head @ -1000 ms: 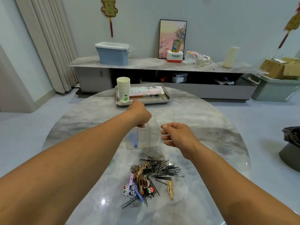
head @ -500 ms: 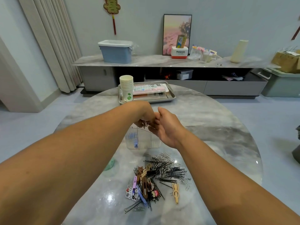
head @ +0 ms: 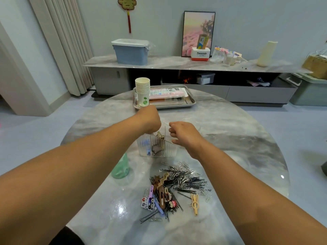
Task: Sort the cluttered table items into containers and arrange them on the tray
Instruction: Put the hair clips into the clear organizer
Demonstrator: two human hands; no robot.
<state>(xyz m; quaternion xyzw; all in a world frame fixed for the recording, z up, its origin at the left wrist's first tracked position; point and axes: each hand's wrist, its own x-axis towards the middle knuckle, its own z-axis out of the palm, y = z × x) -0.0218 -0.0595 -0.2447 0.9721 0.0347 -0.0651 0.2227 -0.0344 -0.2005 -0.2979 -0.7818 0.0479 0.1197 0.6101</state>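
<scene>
A clear ribbed container (head: 169, 151) stands mid-table and holds a blue item, a brown hair clip (head: 155, 147) and a gold clip. My left hand (head: 150, 121) hovers over its rear left with the fingers pointing down, hidden behind the hand. Curled at the container's right rear, my right hand (head: 182, 133) pinches a thin clear lid (head: 170, 142) that stands tilted over the opening. Nearer to me lies a pile of hairpins, paper clips and hair clips (head: 177, 188). The metal tray (head: 192, 103) sits at the far edge.
On the tray stand a stack of paper cups (head: 142, 92) and pink packets (head: 166, 92). A clear cup (head: 194, 122) is just behind my right hand. A green translucent item (head: 122, 167) lies under my left forearm. The round table edge curves on both sides.
My hands met above the container and have drawn slightly apart. A brown hair clip and a gold clip now lie in the container, which held only the blue item before.
</scene>
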